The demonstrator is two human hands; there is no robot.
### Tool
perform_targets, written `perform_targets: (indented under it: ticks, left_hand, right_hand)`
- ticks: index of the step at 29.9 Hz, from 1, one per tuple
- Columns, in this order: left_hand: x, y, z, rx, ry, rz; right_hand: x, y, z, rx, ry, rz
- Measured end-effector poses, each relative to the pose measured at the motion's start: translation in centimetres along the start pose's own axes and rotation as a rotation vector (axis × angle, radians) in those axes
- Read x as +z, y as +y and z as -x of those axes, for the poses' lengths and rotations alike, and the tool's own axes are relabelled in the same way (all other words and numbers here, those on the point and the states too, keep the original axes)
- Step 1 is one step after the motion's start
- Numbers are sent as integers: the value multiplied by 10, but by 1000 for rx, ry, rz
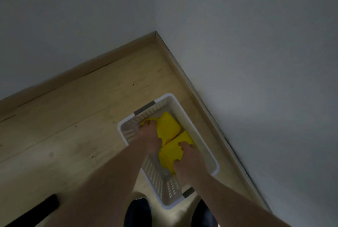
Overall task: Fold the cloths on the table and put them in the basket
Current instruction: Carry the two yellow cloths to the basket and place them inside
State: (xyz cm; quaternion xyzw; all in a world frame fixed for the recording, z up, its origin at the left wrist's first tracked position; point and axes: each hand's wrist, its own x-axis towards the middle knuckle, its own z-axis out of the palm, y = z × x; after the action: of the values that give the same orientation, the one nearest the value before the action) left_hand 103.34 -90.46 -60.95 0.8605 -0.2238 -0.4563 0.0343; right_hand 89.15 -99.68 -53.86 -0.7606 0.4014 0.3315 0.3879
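Note:
A white perforated basket with grey handles stands on the wooden floor near a wall corner. Inside lie yellow folded cloths: one toward the far end, another nearer me. My left hand reaches into the basket and grips the left edge of the far yellow cloth. My right hand is down in the basket too, its fingers curled into the near yellow cloth.
Grey walls meet in a corner behind the basket, edged by a wooden skirting board. My dark shoes show at the bottom. A black tube-like object lies at the lower left. Wooden floor spreads to the left.

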Motion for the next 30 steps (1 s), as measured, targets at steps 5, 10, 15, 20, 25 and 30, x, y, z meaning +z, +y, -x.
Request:
perform_targets:
  ticks: [5,10,15,20,25,30]
  left_hand:
    - [32,-1,-44,-219,111,69]
    - [35,-18,-62,-208,130,199]
    - [26,-17,-59,-107,192,283]
    - [25,-15,-48,8,373,180]
    - [21,7,-29,-91,361,39]
    - [20,26,-5,259,354,-232]
  right_hand:
    - [11,18,-34,-2,-125,113]
    - [29,41,-55,9,-220,134]
    - [42,49,-61,33,-222,105]
    - [55,49,-68,19,-218,74]
    - [58,55,-68,-30,-208,63]
    - [61,62,-73,-41,-289,178]
